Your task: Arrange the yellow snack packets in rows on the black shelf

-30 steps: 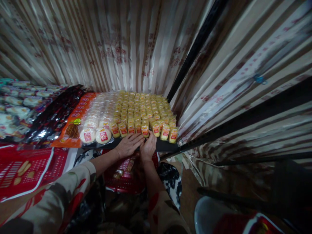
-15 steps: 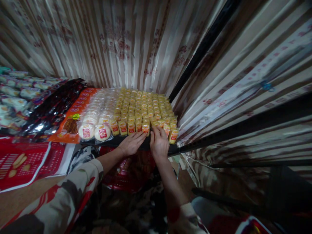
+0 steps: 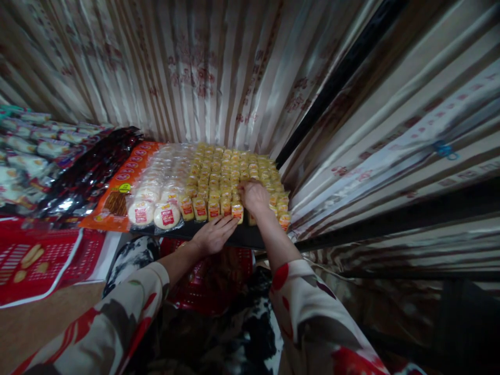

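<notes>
Small yellow packaged cakes [image 3: 219,166] stand in tight rows on a dark shelf [image 3: 191,227], with red-and-white labels facing me. My left hand [image 3: 216,233] lies along the front edge, fingers stretched out, fingertips against the bottom of a front-row cake [image 3: 237,211]. Over the rows reaches my right hand [image 3: 255,198], its fingers bent down and closed on a small yellow cake; the fingertips are partly hidden. Two columns of round white packaged cakes [image 3: 167,215] sit left of the yellow ones.
Further left lie an orange snack bag [image 3: 113,208], dark shiny packets [image 3: 86,177] and white wrapped packs [image 3: 23,143]. A striped curtain [image 3: 226,78] hangs behind, with a black post [image 3: 312,114] on the right. Red bags [image 3: 35,255] hang below the shelf.
My right hand has moved from the front edge up and inward over the rows. My left hand stays at the front row. The view has shifted slightly.
</notes>
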A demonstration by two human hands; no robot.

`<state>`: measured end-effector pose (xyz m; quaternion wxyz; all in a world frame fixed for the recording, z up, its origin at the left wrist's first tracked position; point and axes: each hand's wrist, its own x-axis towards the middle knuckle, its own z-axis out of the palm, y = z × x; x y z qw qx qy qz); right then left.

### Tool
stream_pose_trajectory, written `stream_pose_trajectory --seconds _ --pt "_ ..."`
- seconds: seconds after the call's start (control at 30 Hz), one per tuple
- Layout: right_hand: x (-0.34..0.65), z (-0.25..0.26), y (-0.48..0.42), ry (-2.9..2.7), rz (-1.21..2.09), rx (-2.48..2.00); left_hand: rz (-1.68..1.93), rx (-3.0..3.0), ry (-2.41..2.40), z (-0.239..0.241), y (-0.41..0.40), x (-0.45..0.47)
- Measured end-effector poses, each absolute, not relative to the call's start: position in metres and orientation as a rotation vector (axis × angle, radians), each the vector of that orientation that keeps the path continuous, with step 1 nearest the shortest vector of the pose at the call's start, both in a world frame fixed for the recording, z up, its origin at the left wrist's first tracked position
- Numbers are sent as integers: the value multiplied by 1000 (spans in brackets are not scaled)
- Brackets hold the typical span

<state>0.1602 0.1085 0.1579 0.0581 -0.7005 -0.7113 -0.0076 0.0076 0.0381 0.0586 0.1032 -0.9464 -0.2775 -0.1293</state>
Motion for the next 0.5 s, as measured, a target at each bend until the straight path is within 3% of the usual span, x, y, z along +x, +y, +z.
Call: stream_pose_trajectory --seconds 0.5 --pt "156 152 104 -1921 -13 -2095 -425 -2794 -856 58 38 8"
